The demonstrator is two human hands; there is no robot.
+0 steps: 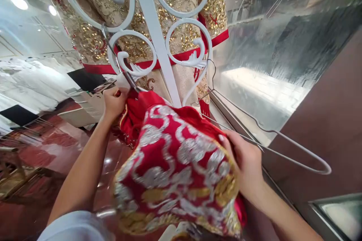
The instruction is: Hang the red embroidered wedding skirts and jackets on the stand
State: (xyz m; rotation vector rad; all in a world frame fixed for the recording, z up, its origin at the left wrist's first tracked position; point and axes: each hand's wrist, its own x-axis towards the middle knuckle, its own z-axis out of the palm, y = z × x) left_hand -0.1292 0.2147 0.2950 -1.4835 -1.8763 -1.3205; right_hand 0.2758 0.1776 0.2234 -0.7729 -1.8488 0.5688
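Note:
A red garment (181, 165) with silver and gold embroidery hangs in front of me from a hanger (128, 77), whose hook loops over a scroll of the white metal rack (158, 41). At the garment's left shoulder, my left hand (114, 103) is closed on its red cloth, near the hanger's neck. My right hand (246, 158) grips the garment's right edge, thumb on the embroidered side and fingers partly hidden behind. The lower part of the embroidery is blurred.
A bare white wire hanger (271, 131) hangs at the right of the rack. Behind the rack is a gold-sequined garment (181, 34) with red trim. A window (263, 60) stands to the right; white gowns (36, 79) and a desk (80, 109) are at left.

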